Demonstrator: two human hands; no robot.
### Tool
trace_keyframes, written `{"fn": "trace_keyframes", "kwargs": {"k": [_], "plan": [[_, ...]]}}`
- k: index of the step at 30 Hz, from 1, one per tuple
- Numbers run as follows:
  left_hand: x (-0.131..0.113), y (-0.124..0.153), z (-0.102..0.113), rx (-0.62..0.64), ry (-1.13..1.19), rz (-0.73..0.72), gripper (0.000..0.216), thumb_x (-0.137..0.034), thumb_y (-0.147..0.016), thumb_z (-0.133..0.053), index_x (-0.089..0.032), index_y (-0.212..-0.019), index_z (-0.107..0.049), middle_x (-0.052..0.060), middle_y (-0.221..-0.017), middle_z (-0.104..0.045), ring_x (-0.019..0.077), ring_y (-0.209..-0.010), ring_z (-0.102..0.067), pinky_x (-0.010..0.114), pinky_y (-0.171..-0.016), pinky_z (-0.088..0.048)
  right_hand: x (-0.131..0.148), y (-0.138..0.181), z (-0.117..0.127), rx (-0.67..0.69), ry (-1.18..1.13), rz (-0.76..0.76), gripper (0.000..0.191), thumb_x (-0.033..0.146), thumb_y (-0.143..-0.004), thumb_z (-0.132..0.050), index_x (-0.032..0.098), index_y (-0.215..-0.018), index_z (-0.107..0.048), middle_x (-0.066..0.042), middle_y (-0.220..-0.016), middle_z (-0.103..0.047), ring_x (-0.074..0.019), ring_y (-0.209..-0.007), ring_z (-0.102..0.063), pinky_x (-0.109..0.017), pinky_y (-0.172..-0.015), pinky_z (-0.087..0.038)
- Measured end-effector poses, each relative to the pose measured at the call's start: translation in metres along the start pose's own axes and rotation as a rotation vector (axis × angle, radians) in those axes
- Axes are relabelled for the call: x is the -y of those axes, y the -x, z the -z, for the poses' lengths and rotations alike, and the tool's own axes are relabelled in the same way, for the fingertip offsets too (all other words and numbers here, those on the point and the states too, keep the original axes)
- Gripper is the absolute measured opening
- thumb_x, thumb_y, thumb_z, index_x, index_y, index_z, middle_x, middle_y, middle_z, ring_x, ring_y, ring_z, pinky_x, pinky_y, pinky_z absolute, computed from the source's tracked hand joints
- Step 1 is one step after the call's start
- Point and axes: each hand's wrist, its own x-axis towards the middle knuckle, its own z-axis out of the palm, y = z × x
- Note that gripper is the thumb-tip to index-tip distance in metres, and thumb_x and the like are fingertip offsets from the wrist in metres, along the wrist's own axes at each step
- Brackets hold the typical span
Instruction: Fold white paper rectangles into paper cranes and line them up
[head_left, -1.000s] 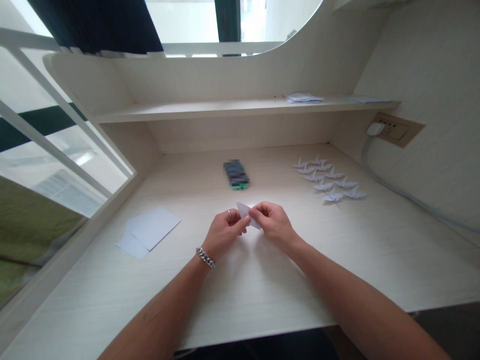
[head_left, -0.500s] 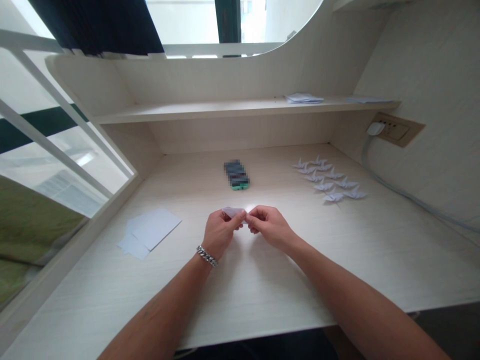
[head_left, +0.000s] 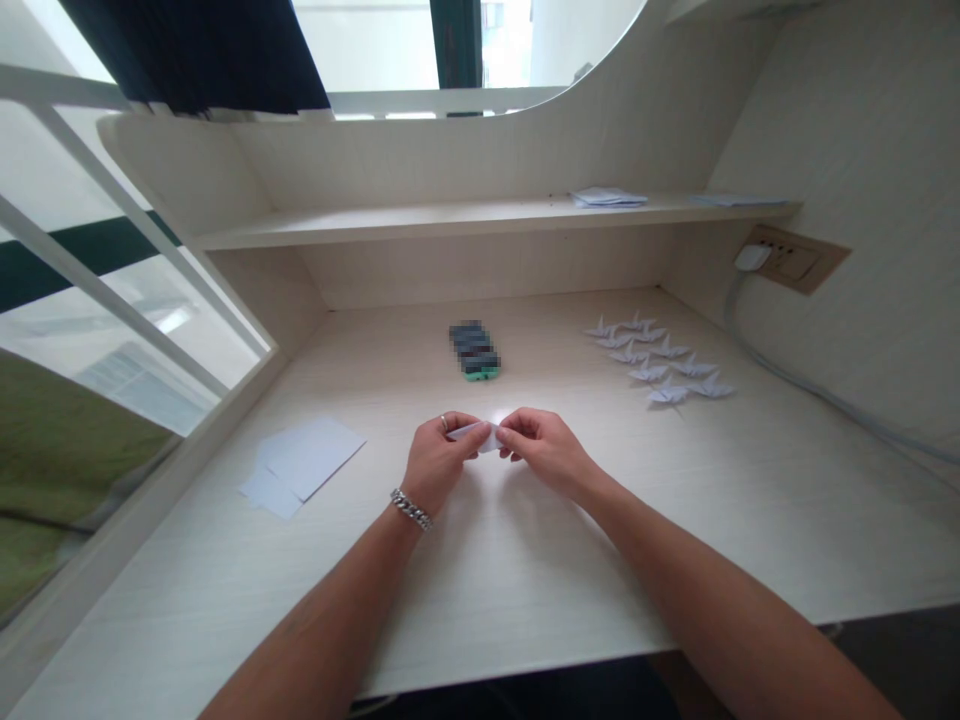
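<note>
A small folded white paper (head_left: 490, 440) is held between my two hands, above the desk. My left hand (head_left: 444, 455) is closed on its left part, the thumb lying over it; a ring and a chain bracelet (head_left: 411, 509) are on this side. My right hand (head_left: 544, 448) pinches the paper's right end between thumb and fingers. Much of the paper is hidden behind my fingers. Several folded paper cranes (head_left: 651, 358) stand in rows to the right, beyond my right hand. Loose white paper sheets (head_left: 315, 458) lie overlapping to the left.
A phone-like object (head_left: 475, 350) with a green edge, its face pixelated, lies beyond my hands. Folded papers (head_left: 607, 197) rest on the shelf (head_left: 420, 222). A cable (head_left: 795, 385) runs from the wall socket (head_left: 799, 258) down along the right side.
The paper has turned slightly between my fingers, and more of its face shows near the right thumb. Both hands stay in nearly the same place, still gripping it.
</note>
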Motion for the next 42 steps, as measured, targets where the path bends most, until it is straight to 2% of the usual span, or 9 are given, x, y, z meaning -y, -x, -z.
{"fn": "trace_keyframes", "kwargs": {"k": [5,11,17,25,29,34,39,42], "plan": [[-0.0017,0.0003,0.0012,0.069,-0.064,-0.053,0.025,-0.034,-0.064,-0.078,-0.012,-0.07,-0.07,0.005,-0.064,-0.068,0.0135,-0.06,-0.06,0.025,-0.058,-0.046,0.0024,0.0017,0.0002,0.011,0.042,-0.003,0.016,0.029,-0.08,-0.06,0.015,-0.074,-0.064,-0.002,-0.063,-0.062,-0.0136,-0.059,-0.057,-0.026,-0.058,-0.045],[-0.003,0.0014,-0.0004,0.008,-0.167,-0.139,0.019,-0.031,-0.068,-0.074,-0.013,-0.064,-0.069,0.003,-0.06,-0.067,0.0126,-0.057,-0.058,0.024,-0.056,-0.045,0.0012,0.0009,-0.0023,0.03,-0.146,-0.027,0.017,0.032,-0.077,-0.065,0.014,-0.077,-0.064,-0.002,-0.065,-0.063,-0.0142,-0.06,-0.06,-0.027,-0.059,-0.048],[-0.003,0.0032,-0.0009,0.09,-0.171,-0.084,0.025,-0.035,-0.066,-0.077,-0.013,-0.075,-0.071,0.005,-0.066,-0.07,0.0153,-0.061,-0.062,0.025,-0.057,-0.048,0.0034,0.001,0.0018,-0.06,-0.063,0.031,0.017,0.031,-0.078,-0.065,0.015,-0.077,-0.067,-0.003,-0.066,-0.065,-0.0145,-0.06,-0.06,-0.027,-0.058,-0.047],[-0.0038,0.0028,-0.0002,0.093,-0.196,-0.055,0.021,-0.028,-0.062,-0.079,-0.012,-0.072,-0.07,0.004,-0.062,-0.069,0.0146,-0.057,-0.061,0.025,-0.055,-0.047,0.002,0.0009,0.0022,-0.062,-0.039,0.03,0.017,0.031,-0.079,-0.064,0.015,-0.079,-0.068,-0.003,-0.065,-0.065,-0.0144,-0.059,-0.06,-0.026,-0.058,-0.047],[-0.0005,0.0012,0.0009,0.123,-0.184,-0.079,0.025,-0.035,-0.065,-0.078,-0.012,-0.074,-0.071,0.005,-0.067,-0.07,0.0146,-0.061,-0.062,0.024,-0.058,-0.048,0.0013,0.0008,0.0031,-0.032,0.005,0.039,0.017,0.031,-0.079,-0.064,0.015,-0.077,-0.069,-0.003,-0.065,-0.065,-0.0137,-0.059,-0.059,-0.025,-0.057,-0.046],[0.0,-0.0006,0.0022,0.109,-0.111,-0.042,0.027,-0.038,-0.068,-0.076,-0.012,-0.067,-0.07,0.005,-0.061,-0.068,0.014,-0.058,-0.062,0.025,-0.057,-0.05,0.0003,-0.0003,0.0028,-0.002,-0.085,0.007,0.021,0.034,-0.078,-0.066,0.014,-0.078,-0.069,-0.003,-0.066,-0.066,-0.0138,-0.059,-0.06,-0.026,-0.057,-0.047],[-0.001,-0.0032,0.005,0.215,-0.06,-0.023,0.031,-0.042,-0.071,-0.074,-0.012,-0.078,-0.073,0.007,-0.072,-0.071,0.0165,-0.062,-0.065,0.03,-0.061,-0.055,-0.001,-0.0024,0.005,-0.034,-0.155,-0.022,0.022,0.035,-0.075,-0.069,0.013,-0.08,-0.069,-0.003,-0.064,-0.066,-0.0139,-0.058,-0.06,-0.027,-0.057,-0.049],[-0.0005,-0.0044,0.0068,0.238,-0.049,-0.045,0.034,-0.045,-0.073,-0.072,-0.012,-0.082,-0.073,0.008,-0.076,-0.072,0.018,-0.063,-0.067,0.031,-0.062,-0.056,-0.0029,-0.0039,0.006,-0.04,-0.196,-0.031,0.022,0.035,-0.075,-0.069,0.014,-0.081,-0.07,-0.003,-0.065,-0.066,-0.0137,-0.058,-0.061,-0.027,-0.058,-0.049]]}}
